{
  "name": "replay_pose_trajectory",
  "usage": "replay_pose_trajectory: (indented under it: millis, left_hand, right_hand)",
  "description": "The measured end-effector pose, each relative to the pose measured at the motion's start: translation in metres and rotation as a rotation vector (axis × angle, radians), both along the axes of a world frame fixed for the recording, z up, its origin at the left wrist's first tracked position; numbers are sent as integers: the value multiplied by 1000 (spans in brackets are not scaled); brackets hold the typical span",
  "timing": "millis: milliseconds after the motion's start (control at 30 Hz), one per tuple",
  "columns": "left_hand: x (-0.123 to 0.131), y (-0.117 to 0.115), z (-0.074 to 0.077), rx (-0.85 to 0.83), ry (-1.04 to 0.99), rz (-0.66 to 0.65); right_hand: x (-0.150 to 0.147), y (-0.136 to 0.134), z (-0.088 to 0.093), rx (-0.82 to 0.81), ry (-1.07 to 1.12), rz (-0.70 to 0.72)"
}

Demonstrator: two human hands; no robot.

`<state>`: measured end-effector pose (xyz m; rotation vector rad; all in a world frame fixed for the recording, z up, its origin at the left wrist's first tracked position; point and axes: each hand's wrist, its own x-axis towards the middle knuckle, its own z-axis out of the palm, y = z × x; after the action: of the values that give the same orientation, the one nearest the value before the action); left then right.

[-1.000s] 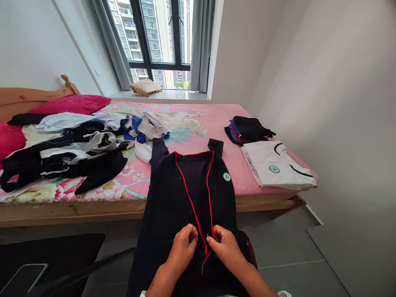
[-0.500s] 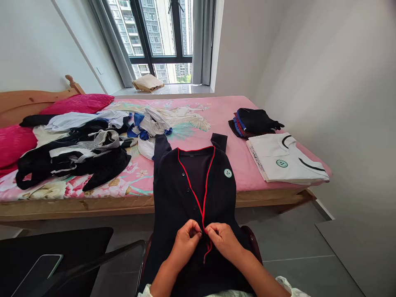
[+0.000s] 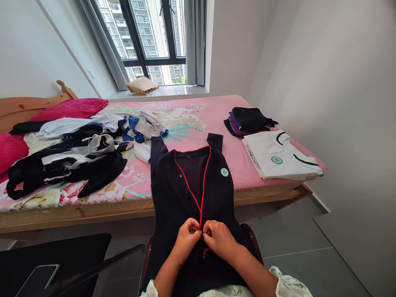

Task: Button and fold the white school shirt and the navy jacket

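Observation:
A dark navy cardigan (image 3: 173, 185) with red piping and a round green badge hangs from the bed's edge down toward my lap. My left hand (image 3: 187, 236) and my right hand (image 3: 217, 238) meet at its front opening, low on the red trim. Both are closed in a pinch on the two front edges of the cardigan, thumbs touching. The collar and both shoulders lie on the pink sheet.
The bed (image 3: 192, 198) carries a heap of unfolded dark and striped clothes (image 3: 68, 159) at left, a folded white shirt (image 3: 278, 159) and a folded dark stack (image 3: 249, 120) at right. A phone (image 3: 37, 278) lies on a black surface at bottom left. Grey floor lies to the right.
My hands have drawn closer together on the cardigan's front, and the red-edged opening above them has narrowed. The view shifted slightly.

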<state>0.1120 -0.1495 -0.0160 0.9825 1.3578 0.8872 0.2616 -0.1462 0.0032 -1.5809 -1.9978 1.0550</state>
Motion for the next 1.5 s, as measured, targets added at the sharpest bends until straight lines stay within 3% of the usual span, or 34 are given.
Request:
replay_pose_trajectory:
  millis: [67,233,400,533,667,733,867,1067,1233,1500]
  left_hand:
    - [1,2,-2,-14,13,24]
    - [1,-1,0,107,88,-52]
    - [-4,-9,3,241,209,-161]
    - [-6,-10,0,282,305,-173]
    - [-5,-12,-4,367,414,-175]
    - [-5,-12,-6,436,455,-109]
    - [-8,2,-3,564,550,22]
    - [-5,38,2,490,852,-89]
    - [-5,47,-5,455,855,-74]
    - [-8,50,-17,425,699,17]
  right_hand:
    - [0,1,-4,-92,98,-49]
    - [2,13,-5,-595,274,-220]
    - [9,16,-1,-723,338,-108]
    - [11,18,1,-567,135,-76]
    - [5,35,10,-62,48,-164]
    - [-2,47,14,78,-3,-180]
    - [-20,62,12,78,-276,-155]
    - [-28,66,0,51,-600,-83]
    - [-27,77,1,29,-635,-54]
    - [-28,95,-6,-46,-565,-101]
